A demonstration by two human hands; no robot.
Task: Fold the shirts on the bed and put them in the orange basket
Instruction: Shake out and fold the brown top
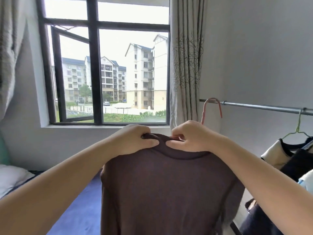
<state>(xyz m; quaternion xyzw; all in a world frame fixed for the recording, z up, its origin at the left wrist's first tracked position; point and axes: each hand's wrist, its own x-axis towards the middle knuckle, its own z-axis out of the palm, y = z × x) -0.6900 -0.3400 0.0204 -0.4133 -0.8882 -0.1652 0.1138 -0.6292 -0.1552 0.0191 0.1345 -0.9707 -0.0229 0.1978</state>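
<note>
A dark brown shirt [162,192] hangs in front of me on a pink hanger [205,109], whose hook rises above my right hand. My left hand [135,141] pinches the left side of the shirt's collar. My right hand [191,138] grips the right side of the collar where the hanger's neck passes through. The shirt's lower part runs out of the frame's bottom edge. The blue bed [81,209] lies below and to the left. No orange basket is in view.
A metal clothes rail [264,106] crosses the right side, with dark and white garments [293,158] hung on a green hanger [299,128]. Behind stand a window [108,68] and a curtain [186,61]. A white pillow [11,177] lies at the left.
</note>
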